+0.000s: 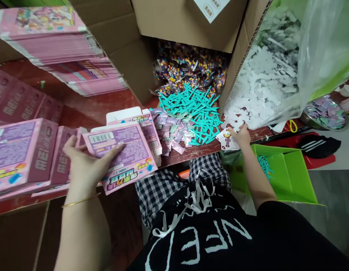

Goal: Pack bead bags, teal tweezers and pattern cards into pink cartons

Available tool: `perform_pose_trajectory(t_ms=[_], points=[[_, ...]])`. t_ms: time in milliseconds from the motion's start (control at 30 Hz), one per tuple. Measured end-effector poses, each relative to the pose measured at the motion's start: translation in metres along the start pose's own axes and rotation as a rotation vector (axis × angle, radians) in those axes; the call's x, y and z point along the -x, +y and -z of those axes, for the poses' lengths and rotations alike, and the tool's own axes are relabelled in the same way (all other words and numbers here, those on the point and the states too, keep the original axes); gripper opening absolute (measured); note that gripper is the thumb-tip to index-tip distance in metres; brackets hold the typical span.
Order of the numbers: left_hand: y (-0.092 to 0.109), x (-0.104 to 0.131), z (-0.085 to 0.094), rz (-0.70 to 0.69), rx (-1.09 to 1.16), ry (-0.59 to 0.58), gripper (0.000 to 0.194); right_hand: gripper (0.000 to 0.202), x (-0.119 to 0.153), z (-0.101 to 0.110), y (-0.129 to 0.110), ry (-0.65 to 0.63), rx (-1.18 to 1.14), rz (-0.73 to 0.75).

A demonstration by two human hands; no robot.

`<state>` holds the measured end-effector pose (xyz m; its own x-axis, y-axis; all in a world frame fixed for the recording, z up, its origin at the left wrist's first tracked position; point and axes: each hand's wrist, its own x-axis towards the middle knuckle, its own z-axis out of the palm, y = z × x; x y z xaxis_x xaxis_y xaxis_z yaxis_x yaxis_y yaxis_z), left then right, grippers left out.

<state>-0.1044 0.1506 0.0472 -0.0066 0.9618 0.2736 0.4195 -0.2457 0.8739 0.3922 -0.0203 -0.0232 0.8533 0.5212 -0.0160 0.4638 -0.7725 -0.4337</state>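
My left hand grips a flat pink and purple box, thumb on its printed face. Behind that box lies another pink box with a white flap raised. At the table edge on the right, my right hand pinches printed cards with a pixel pattern. White perforated sheets lie just beyond its fingers. Between the hands are small shiny sachets and a heap of teal sticks.
Pink boxes stand in a row at the left, with stacks behind. Bags of coloured beads fill an open carton. A carton of white pieces stands right, above a green bin. A metal bowl holds sachets.
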Motion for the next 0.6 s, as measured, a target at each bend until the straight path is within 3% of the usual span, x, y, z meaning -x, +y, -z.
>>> perform_pose_trajectory(t_ms=[67, 133, 200, 267, 367, 433, 467, 533, 600], points=[[0.006, 0.0, -0.007, -0.007, -0.301, 0.011, 0.122, 0.06, -0.002, -0.008, -0.014, -0.03, 0.007, 0.004], [0.025, 0.013, -0.013, -0.162, -0.492, 0.016, 0.122, 0.051, -0.009, -0.009, -0.017, -0.002, -0.024, -0.015], [0.051, 0.037, -0.02, -0.305, -0.458, 0.029, 0.108, 0.039, -0.015, -0.003, -0.012, 0.12, -0.105, 0.007], [0.078, 0.067, -0.034, -0.313, -0.243, -0.046, 0.084, 0.027, -0.011, 0.01, -0.004, 0.283, -0.217, 0.115], [0.104, 0.109, -0.079, -0.065, 0.226, -0.477, 0.056, 0.021, 0.032, 0.027, -0.006, 0.382, -0.408, 0.411], [0.108, 0.126, -0.119, 0.24, 0.602, -0.756, 0.056, 0.019, 0.078, 0.031, -0.017, 0.294, -0.514, 0.682], [0.106, 0.131, -0.14, 0.406, 0.767, -0.829, 0.059, 0.019, 0.1, 0.03, -0.023, 0.211, -0.542, 0.83], [0.101, 0.135, -0.173, 0.664, 0.957, -0.799, 0.055, 0.026, 0.13, 0.024, -0.031, -0.019, -0.556, 1.052], [0.096, 0.134, -0.191, 0.745, 0.978, -0.661, 0.048, 0.043, 0.129, 0.015, -0.029, -0.154, -0.548, 1.007]])
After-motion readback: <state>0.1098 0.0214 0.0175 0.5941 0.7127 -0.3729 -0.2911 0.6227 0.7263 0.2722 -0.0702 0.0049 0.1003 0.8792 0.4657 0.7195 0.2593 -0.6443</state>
